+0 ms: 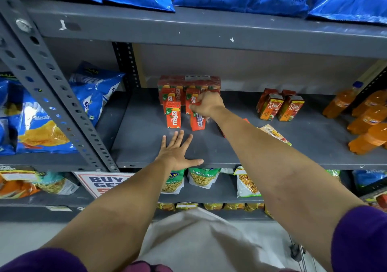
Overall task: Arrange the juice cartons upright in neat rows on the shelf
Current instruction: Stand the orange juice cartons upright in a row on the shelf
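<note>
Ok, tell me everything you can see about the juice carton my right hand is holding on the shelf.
The carton is a small red-orange juice pack, seemingly coated card, with a wrapped straw stuck on the side facing the camera. It stands roughly upright, tilted a little, its base on the grey shelf. The right hand grips its top from above, hiding that end. It sits beside the front Maaza carton, with a narrow gap, in front of the other red cartons. Its brand print is not visible.
</note>
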